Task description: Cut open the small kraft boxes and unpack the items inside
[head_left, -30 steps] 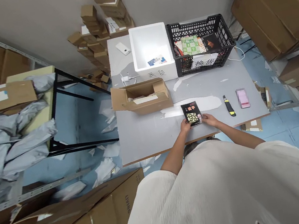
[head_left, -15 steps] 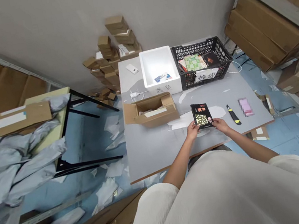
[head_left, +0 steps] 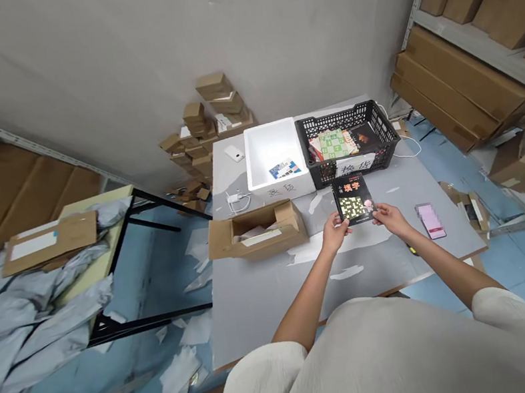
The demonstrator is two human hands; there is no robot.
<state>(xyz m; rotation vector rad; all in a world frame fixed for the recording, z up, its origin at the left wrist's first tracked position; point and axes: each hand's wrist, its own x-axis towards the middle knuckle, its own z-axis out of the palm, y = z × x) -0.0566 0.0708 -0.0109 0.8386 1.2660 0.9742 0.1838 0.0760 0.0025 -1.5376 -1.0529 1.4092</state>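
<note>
A black book (head_left: 353, 199) with orange characters and a yellow grid on its cover is held face up, in front of the black crate. My left hand (head_left: 335, 234) grips its lower left corner, and my right hand (head_left: 390, 218) grips its lower right corner. Behind it, the black plastic crate (head_left: 368, 162) holds several books. Beside the crate stands a white foam box (head_left: 286, 188) with a blue and white item inside. An open cardboard box (head_left: 275, 243) with a white label lies to the left of the book.
On the grey table (head_left: 255, 299) lie a pink-screened phone (head_left: 430, 221), a white phone (head_left: 234, 153), a white charger (head_left: 234, 198) and a cutter (head_left: 411, 250) partly under my right forearm. Grey parcels (head_left: 20, 293) cover a side table at left. Shelves with cartons (head_left: 465, 79) stand at right.
The view has tilted up, so the table sits lower in it. Both hands have lifted the book forward, closer to the crate. My right forearm now partly covers the cutter.
</note>
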